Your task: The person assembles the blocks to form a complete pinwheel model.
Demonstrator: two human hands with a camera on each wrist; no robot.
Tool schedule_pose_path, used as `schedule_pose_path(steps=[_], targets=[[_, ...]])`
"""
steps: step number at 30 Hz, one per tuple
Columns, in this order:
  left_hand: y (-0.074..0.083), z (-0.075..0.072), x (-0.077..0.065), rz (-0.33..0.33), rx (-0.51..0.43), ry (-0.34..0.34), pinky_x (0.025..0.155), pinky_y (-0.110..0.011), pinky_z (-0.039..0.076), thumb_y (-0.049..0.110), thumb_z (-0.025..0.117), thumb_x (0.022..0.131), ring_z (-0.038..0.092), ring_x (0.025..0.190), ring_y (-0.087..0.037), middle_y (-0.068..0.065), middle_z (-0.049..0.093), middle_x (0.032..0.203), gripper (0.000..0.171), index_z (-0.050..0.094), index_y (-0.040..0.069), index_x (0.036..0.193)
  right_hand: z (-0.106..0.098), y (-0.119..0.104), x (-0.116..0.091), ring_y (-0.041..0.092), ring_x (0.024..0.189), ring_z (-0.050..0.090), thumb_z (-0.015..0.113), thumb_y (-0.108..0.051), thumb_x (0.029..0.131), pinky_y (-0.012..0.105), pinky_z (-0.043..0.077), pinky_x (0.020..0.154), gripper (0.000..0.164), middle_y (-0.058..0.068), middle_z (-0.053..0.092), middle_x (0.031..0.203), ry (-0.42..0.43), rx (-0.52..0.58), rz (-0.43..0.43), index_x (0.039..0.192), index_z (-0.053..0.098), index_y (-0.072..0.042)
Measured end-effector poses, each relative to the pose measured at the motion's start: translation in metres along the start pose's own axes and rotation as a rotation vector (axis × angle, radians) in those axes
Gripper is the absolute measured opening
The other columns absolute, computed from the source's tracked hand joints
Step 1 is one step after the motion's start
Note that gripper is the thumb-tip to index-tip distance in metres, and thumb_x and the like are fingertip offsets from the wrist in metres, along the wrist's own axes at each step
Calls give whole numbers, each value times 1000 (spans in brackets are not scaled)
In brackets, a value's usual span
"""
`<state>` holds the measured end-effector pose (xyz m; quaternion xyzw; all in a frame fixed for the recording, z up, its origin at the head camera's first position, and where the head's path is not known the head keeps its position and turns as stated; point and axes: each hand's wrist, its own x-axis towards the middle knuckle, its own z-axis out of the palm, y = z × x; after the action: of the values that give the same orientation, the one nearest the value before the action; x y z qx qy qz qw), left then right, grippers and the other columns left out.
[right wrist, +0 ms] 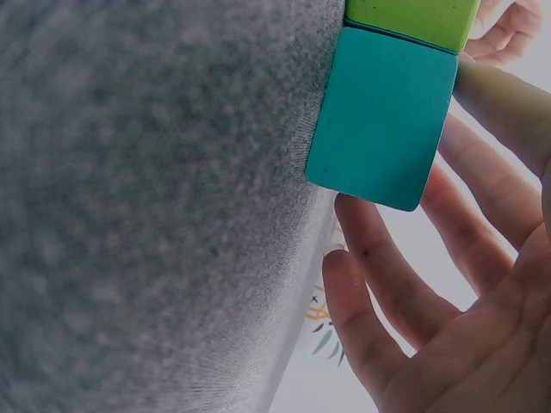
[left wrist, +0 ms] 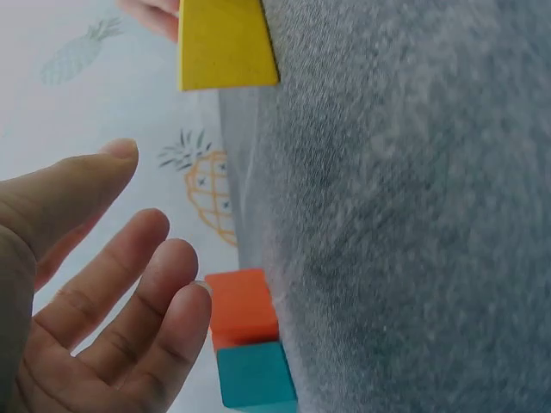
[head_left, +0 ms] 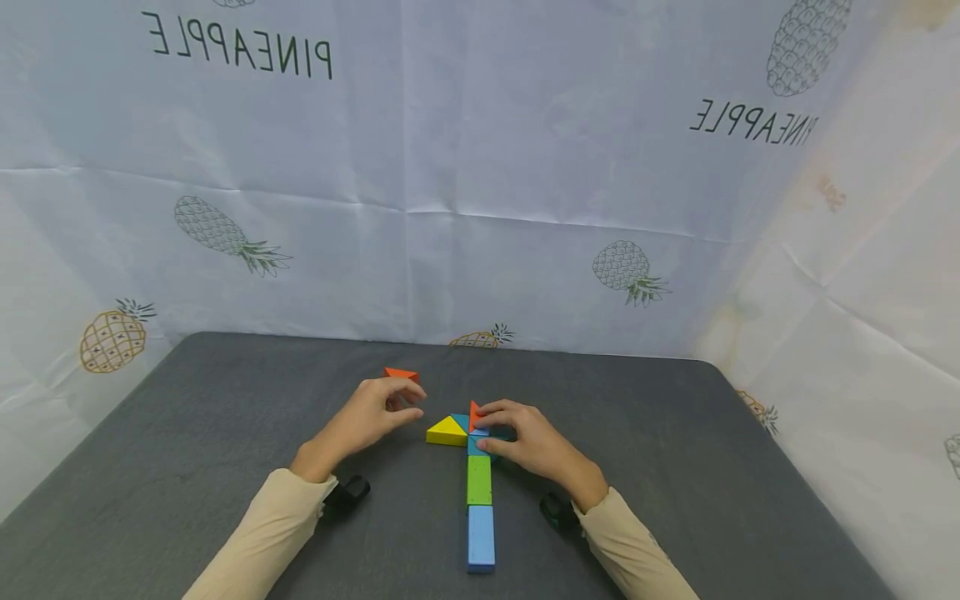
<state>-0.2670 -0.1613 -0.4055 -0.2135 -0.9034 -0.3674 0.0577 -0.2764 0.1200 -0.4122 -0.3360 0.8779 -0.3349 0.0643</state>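
Note:
On the dark tabletop, coloured wooden blocks form a shape with a stem. My right hand [head_left: 525,435] grips at its top, fingers on an orange triangular block [head_left: 473,415] and thumb low beside the small blue pieces. A teal block [right wrist: 383,120] stands close to that thumb and fingers in the right wrist view. Left of the joint lies a yellow triangular block [head_left: 447,432]; below run a green block [head_left: 479,481] and a light blue block [head_left: 481,537]. My left hand [head_left: 378,408] hovers with loosely bent fingers, holding nothing, near another orange block [head_left: 401,373].
A teal block [left wrist: 256,376] sits against the orange one in the left wrist view. Behind the table [head_left: 187,433] hangs a pale cloth [head_left: 465,150] printed with pineapples. Dark devices are strapped at both wrists.

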Motion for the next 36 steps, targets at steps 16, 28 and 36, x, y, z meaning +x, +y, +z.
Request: schedule_pose_path(steps=[16, 28, 36], targets=[[-13, -16, -4, -52, 7, 111, 64, -24, 49, 6, 76, 85, 59, 75, -12, -13, 71, 108, 26, 71, 4, 111, -1, 0, -1, 28, 129, 56, 70, -26, 93, 49, 47, 104, 33, 7, 61, 136, 1, -4, -12, 122, 71, -11], [-23, -23, -7, -115, 77, 114, 67, -31, 49, 5, 74, 87, 59, 80, -17, -15, 68, 110, 28, 70, 4, 114, -1, -1, -2, 28, 128, 56, 70, -25, 93, 48, 48, 103, 33, 7, 61, 136, -3, -6, -17, 123, 70, -11], [-27, -22, -6, -168, 100, 85, 77, -44, 52, 5, 74, 87, 60, 94, -28, -19, 64, 114, 33, 68, 3, 119, -2, -2, -2, 28, 129, 56, 70, -25, 93, 48, 47, 104, 33, 8, 61, 136, 1, -5, -11, 123, 70, -11]])
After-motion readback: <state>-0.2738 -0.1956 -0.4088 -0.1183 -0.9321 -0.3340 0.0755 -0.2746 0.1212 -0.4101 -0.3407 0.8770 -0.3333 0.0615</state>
